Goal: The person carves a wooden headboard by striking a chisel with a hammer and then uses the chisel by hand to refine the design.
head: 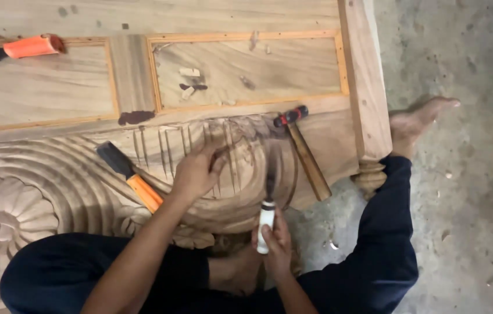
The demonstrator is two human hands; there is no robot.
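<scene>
A large carved wooden panel (54, 174) of pale timber lies flat on the grey concrete floor (461, 203) and fills most of the view; it has curved ribbed grooves, a shell-like rosette at the left and two recessed rectangles with orange-brown trim at the top. The person sits at its lower edge in dark blue trousers, one bare foot (418, 119) beside the panel's right post. A hammer (303, 152) with a wooden shaft and dark head rests on the carving, its head pointing up and slightly left. A flat chisel (130, 176) with an orange handle lies on the grooves, its dark blade pointing up-left. Another orange handle (32, 46) lies at the upper left. The carving gouge (268, 200) stands almost vertical in the picture, its white handle low and its dark blade pointing up onto the carved curve. The right hand (275, 244) has a closed grip around this white handle. The left hand (197, 168) rests on the grooves with bent fingers; it seems to hold nothing, though the fingertips are partly hidden.
</scene>
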